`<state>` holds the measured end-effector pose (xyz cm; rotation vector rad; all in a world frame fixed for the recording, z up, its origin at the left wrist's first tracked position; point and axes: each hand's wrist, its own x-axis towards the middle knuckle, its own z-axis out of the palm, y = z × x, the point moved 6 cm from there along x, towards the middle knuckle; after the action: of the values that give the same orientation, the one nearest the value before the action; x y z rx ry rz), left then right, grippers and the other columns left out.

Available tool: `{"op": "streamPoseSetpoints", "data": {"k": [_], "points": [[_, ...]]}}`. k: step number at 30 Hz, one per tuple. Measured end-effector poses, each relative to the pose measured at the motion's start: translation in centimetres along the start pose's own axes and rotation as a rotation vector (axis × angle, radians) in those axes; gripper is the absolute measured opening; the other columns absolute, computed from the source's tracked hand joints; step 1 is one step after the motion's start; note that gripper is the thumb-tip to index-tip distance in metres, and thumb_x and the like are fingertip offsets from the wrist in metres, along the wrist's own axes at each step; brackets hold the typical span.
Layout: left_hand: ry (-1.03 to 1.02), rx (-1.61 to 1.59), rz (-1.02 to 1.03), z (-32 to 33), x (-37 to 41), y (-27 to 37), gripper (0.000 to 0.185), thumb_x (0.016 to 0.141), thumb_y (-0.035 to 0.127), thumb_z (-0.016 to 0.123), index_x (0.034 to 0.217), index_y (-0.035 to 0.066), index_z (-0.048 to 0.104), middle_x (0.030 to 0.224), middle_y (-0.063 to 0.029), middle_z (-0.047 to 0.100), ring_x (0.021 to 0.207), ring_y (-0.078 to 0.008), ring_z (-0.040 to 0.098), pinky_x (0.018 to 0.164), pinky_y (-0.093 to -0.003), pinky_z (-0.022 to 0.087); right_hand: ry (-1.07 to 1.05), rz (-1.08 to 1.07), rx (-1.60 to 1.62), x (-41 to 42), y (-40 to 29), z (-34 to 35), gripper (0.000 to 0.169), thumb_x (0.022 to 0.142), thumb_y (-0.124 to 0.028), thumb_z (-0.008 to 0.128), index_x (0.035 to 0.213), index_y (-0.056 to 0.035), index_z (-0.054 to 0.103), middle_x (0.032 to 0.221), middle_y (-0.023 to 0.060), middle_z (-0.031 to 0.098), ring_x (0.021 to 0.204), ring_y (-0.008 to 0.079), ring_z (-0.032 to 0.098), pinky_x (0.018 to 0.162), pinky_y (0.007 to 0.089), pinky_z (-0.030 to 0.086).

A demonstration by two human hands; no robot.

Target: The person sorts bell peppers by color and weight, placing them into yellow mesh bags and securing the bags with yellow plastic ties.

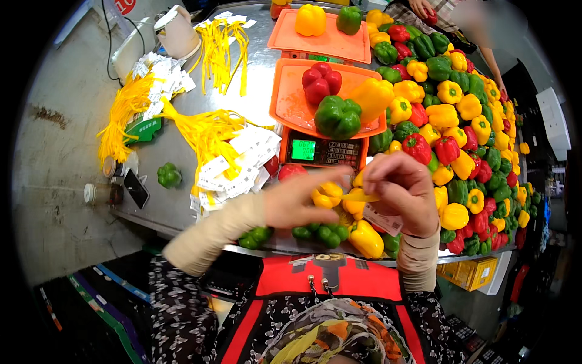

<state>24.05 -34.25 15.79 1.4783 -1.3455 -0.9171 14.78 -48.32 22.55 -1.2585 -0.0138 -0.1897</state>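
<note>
My right hand point(402, 193) pinches a yellow tape strip point(361, 196) with a white printed tag point(383, 219) hanging from it. My left hand point(302, 198) reaches toward the strip from the left, slightly blurred; whether its fingers hold the strip's end cannot be told. Yellow bell peppers point(366, 239) and green bell peppers point(333, 234) lie under and beside my hands. Just beyond stands a digital scale point(325, 148), its orange tray holding a red bell pepper point(321, 83), a green one point(338, 117) and a yellow one point(372, 101).
A large heap of mixed bell peppers point(454, 118) covers the right side. Bundles of yellow tagged strips point(207, 132) lie left. A second scale tray point(277, 38) stands behind. A phone point(136, 189) and jar point(102, 193) are at the left edge. Another person's hand point(423, 9) holds a red pepper.
</note>
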Motion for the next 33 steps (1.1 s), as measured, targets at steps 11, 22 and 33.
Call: {"op": "streamPoseSetpoints", "data": {"k": [11,22,33], "points": [[0.895,0.706,-0.796,-12.7,-20.4,-14.6,0.100,0.083,0.047,0.077,0.154,0.003,0.023,0.149,-0.0279,0.037,0.135,-0.0372,0.042,0.110,-0.0453,0.036,0.437,-0.012,0.148,-12.6,-1.0,-9.3,0.013,0.092,0.005,0.055,0.102,-0.0032,0.056,0.094,0.0070,0.059,0.050,0.0006,0.031,0.044,0.0170,0.024],[0.969,0.277,-0.741,-19.1,-19.1,-22.7,0.074,0.067,0.006,0.083,0.133,-0.001,0.051,0.113,-0.0156,0.068,0.098,-0.0224,0.066,0.085,-0.0334,0.054,0.405,0.067,0.216,-15.4,-0.1,-8.0,0.012,0.092,0.006,0.055,0.100,-0.0007,0.059,0.092,0.0063,0.064,0.050,0.0015,0.037,0.044,0.0194,0.027],[0.681,0.903,-0.262,-12.9,-4.9,-4.3,0.065,0.082,0.024,0.078,0.139,0.008,0.050,0.139,-0.0163,0.055,0.118,-0.0309,0.059,0.101,-0.0413,0.047,0.342,0.085,-0.078,-15.4,-1.6,-6.8,0.026,0.086,0.011,0.044,0.101,0.0031,0.064,0.101,0.0075,0.063,0.070,0.0087,0.060,0.063,0.0220,0.047]]}}
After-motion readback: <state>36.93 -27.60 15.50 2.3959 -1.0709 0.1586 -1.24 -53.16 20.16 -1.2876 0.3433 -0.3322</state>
